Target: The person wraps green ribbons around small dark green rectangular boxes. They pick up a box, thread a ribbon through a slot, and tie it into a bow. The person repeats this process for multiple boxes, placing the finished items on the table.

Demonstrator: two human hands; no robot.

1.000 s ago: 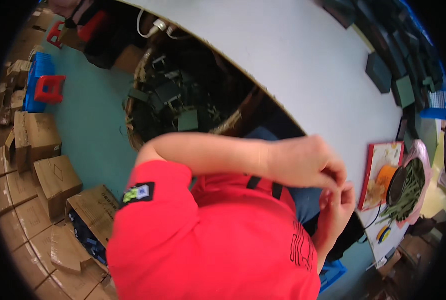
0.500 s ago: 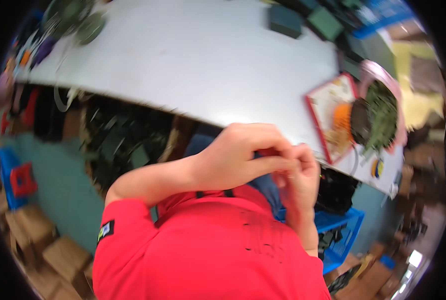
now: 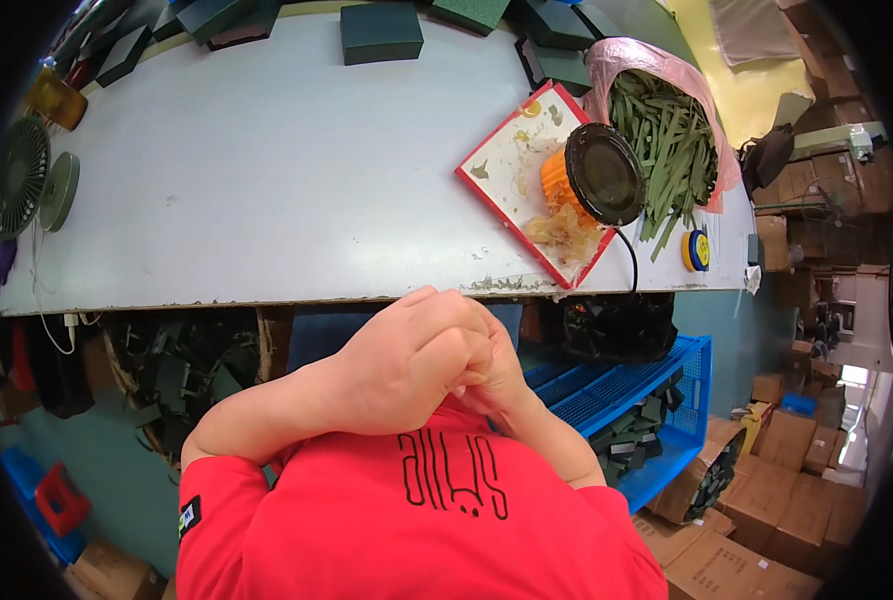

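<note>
Both hands meet in front of my chest, just off the front edge of the white table [image 3: 267, 200]. My left hand [image 3: 402, 360] is closed, its back toward the view, with curled fingers against the right hand. My right hand [image 3: 497, 365] is also closed, its fingers pressed in behind the left hand's. Whatever they pinch between them, if anything, is hidden. Nearest on the table is a red-edged white board [image 3: 507, 170] with yellowish dried glue. On it stands an orange pot [image 3: 559, 182] with a round black top and a cord.
A pink bag [image 3: 612, 60] of green strips [image 3: 667, 145] lies at the right, near a yellow-and-blue round tin [image 3: 696, 250]. Dark green boxes [image 3: 381, 35] line the far edge. A green fan [image 3: 22, 175] stands left. A blue crate [image 3: 702, 400] and cardboard boxes [image 3: 777, 500] sit below.
The view has turned, so the table and board now appear farther left. My hands, with fingertips meeting and a gap between them before, are now bunched closely together nearer my chest.
</note>
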